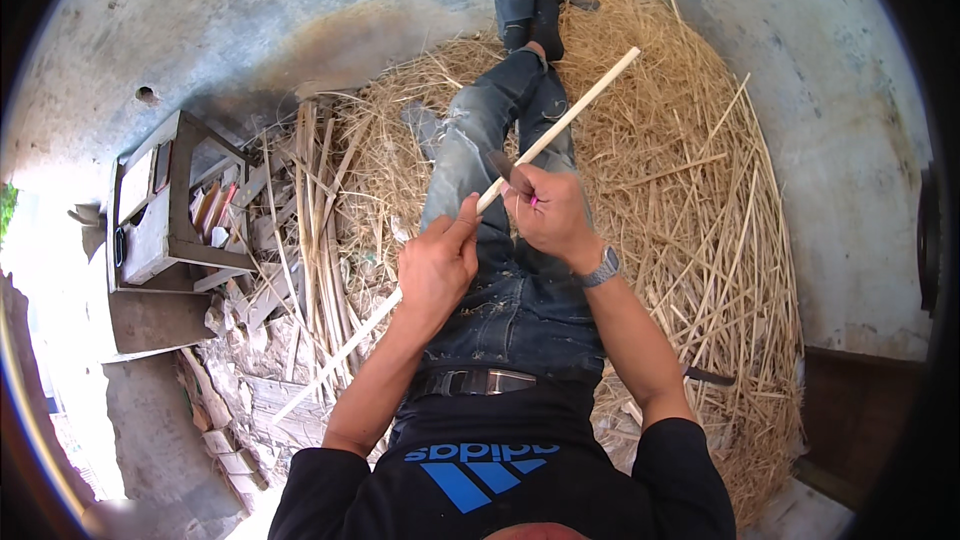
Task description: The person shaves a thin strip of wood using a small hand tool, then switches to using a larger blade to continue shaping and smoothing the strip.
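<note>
Here, at the centre of the frame, a long pale wooden stick (560, 123) of smooth, straight, squared shape ran diagonally from the lower left up toward the upper right, crossing the person's lap. The left hand (437, 265) had its fingers clamped round the stick's middle, thumb pressed along it, seemingly to steady it against the thigh. The right hand (550, 212) was closed on a small dark-bladed knife (510, 173), its blade laid against the stick just above the left thumb, an angle suited to paring the wood. A grey metal wristwatch (601, 267) sat on the right wrist.

The faded, worn blue jeans (500, 300) were flecked with pale shavings. Around the legs, filling the right and upper middle of the frame, lay a thick heap of dry, yellow straw-like shavings and splints (720, 240), fibrous and tangled. At left stood a rough grey wooden stool (165, 230) beside a bundle of split pale slats (315, 230), all on a stained concrete floor (250, 10).
</note>
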A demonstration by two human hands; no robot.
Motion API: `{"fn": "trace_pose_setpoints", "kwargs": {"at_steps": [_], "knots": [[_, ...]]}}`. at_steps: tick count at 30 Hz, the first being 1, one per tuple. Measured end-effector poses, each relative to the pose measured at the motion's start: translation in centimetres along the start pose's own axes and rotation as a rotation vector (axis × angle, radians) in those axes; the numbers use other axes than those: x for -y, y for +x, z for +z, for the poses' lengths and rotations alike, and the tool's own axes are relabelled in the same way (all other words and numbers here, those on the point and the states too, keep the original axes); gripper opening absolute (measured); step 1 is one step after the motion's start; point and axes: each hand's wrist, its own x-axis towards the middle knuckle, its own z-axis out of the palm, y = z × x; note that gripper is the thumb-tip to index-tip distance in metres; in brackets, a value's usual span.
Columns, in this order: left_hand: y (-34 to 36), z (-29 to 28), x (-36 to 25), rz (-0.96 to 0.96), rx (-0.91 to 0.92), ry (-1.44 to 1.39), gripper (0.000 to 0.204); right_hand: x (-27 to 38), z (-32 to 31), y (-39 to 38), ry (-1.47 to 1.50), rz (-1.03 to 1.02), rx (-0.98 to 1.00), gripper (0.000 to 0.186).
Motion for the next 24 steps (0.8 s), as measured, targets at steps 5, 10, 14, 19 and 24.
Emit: {"fn": "trace_pose_setpoints", "kwargs": {"at_steps": [5, 10, 14, 19, 24], "knots": [[1.5, 0.4, 3.6, -0.209, 0.144, 0.073, 0.031, 4.3, 1.1, -2.6, 0.182, -0.119, 0.559, 0.018], [1.6, -2.2, 2.9, -0.324, 0.056, -0.223, 0.028, 0.4, -2.7, -1.7, 0.031, 0.239, -0.108, 0.024], [1.1, -2.6, 2.7, -0.300, 0.095, -0.321, 0.032, -4.1, -7.5, -0.6, -0.243, 0.430, -0.398, 0.024], [0.5, -2.9, 1.4, -0.331, 0.124, -0.360, 0.032, -3.0, -7.0, 0.4, -0.164, 0.169, -0.308, 0.045], [0.7, -3.6, -1.1, -0.270, 0.203, -0.367, 0.027, -4.3, -5.4, 1.4, -0.361, -0.031, -0.244, 0.046]]}}
